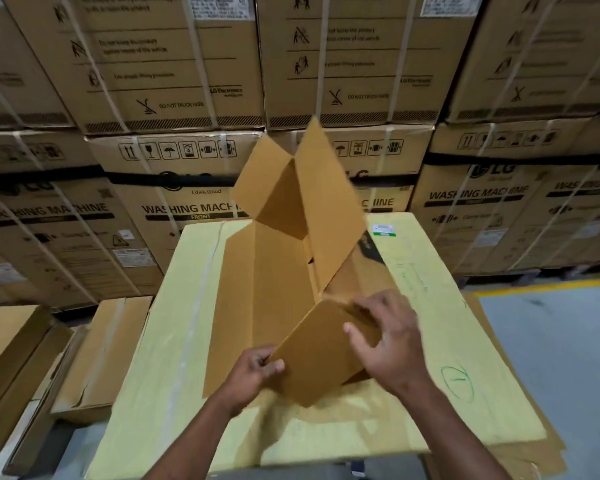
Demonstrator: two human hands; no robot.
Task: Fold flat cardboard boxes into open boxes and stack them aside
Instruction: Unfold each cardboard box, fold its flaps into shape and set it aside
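A brown cardboard box (274,271) lies half-opened on a pale yellow cardboard sheet (447,341). Its far flaps stick up and apart. The near flap (319,355) is tilted up toward me. My left hand (253,375) pinches that flap's lower left edge with thumb and curled fingers. From the right, my right hand (392,341) lies on the flap with fingers spread, its fingertips bent over the flap's upper edge.
Strapped washing-machine cartons (174,98) form a wall right behind the work surface. Several closed brown boxes (94,355) sit low at the left. Grey floor with a yellow line (551,282) shows at the right.
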